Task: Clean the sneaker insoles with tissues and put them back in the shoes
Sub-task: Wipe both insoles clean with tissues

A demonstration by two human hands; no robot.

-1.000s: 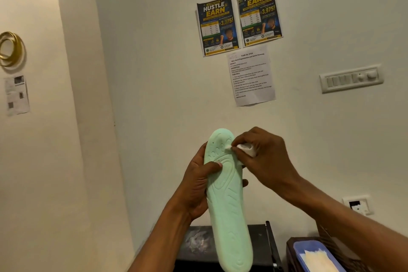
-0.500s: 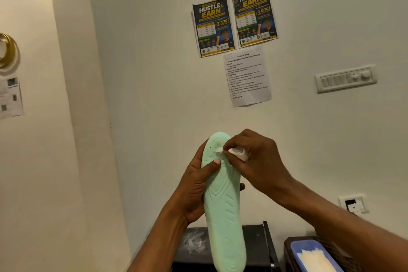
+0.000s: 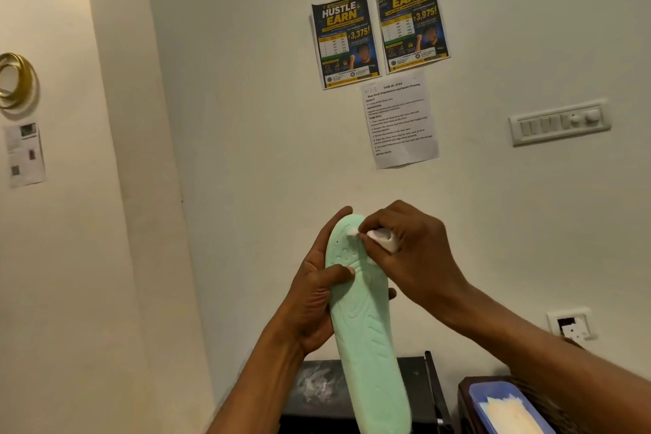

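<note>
A mint-green insole (image 3: 370,338) stands upright in front of the wall, its patterned underside facing me. My left hand (image 3: 313,296) grips it from the left, thumb across its front and fingers behind. My right hand (image 3: 412,257) pinches a small wad of white tissue (image 3: 382,238) and presses it against the insole's upper right edge near the toe. No shoes are in view.
A black shelf top (image 3: 317,388) lies below the insole. At the bottom right a blue tub (image 3: 482,398) holding pale tissues sits in a dark basket (image 3: 463,395). Posters (image 3: 345,40), a switch panel (image 3: 560,123) and a socket (image 3: 569,324) hang on the wall.
The right hand with the tissue has shifted slightly left and up along the insole's toe area. The left hand keeps the same grip. The view drifted a little.
</note>
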